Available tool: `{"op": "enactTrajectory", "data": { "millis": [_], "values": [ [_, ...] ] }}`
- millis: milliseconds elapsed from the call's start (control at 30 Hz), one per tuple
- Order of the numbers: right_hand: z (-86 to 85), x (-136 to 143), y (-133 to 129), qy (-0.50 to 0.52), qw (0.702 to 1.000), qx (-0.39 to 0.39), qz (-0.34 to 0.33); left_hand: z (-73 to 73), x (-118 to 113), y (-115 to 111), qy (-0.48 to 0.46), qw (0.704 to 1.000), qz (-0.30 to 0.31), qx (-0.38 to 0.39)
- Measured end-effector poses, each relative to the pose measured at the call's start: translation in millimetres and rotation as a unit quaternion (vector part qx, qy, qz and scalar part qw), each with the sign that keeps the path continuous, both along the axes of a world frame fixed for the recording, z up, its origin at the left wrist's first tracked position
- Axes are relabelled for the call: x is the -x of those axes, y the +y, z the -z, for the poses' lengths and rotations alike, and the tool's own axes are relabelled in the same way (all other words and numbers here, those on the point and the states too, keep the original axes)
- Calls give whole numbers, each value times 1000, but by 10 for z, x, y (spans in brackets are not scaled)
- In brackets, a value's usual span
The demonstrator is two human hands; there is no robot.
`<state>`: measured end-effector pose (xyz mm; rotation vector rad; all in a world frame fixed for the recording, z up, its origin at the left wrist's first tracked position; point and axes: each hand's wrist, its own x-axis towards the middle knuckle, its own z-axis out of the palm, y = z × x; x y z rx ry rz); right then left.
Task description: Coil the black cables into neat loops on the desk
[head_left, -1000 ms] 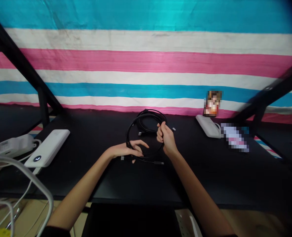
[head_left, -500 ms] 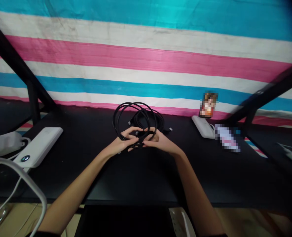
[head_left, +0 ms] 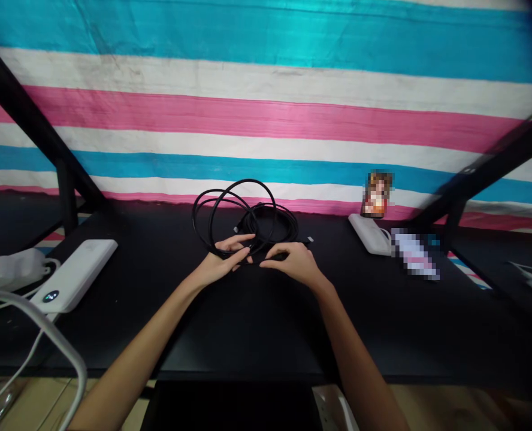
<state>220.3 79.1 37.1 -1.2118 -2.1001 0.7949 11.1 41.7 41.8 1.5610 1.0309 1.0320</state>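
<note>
A black cable (head_left: 211, 221) in loose loops stands up from my left hand (head_left: 223, 260), which is closed on the lower part of the loops. Facing it, my right hand (head_left: 290, 261) pinches a stretch of the same cable with thumb and fingertips. Only a short gap lies between the two hands. Just behind them on the black table rests a second coiled black cable (head_left: 288, 215). Its plug (head_left: 310, 240) pokes out at the right, and another small plug (head_left: 236, 229) shows at the left of the coil.
To the left lie a white power bank (head_left: 79, 269) with a lit display, a white charger (head_left: 12, 269) and white cords (head_left: 63, 341). A white block (head_left: 370, 234), a blurred picture card (head_left: 377, 194) and a blurred packet (head_left: 414, 252) are at the right. Striped sheeting hangs behind the table (head_left: 248, 335).
My right hand has come out of the loops and moved slightly right. The loops in my left hand have spread and shifted left. The view has tilted up slightly.
</note>
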Motion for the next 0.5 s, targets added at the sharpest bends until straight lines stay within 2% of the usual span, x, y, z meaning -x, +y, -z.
{"op": "enactTrajectory", "data": {
  "millis": [100,167,233,300,367,433,500],
  "values": [
    [-21,-13,19,76,997,7,25,2,-2,2,4,1000,7,-4],
    [-22,26,24,172,983,58,29,-3,-8,-5,-3,1000,12,-4],
    [-13,100,18,287,946,139,47,-3,-19,-17,-25,1000,14,-3],
    [-3,188,0,390,891,222,65,8,-38,-33,-50,998,23,-2],
    [-2,267,-27,453,842,289,55,21,-63,-52,-57,997,46,3],
    [-12,318,-55,480,813,329,27,27,-89,-68,-43,996,76,4],
    [-28,340,-72,499,799,335,15,24,-111,-78,-24,995,97,-3]
  ]
}}
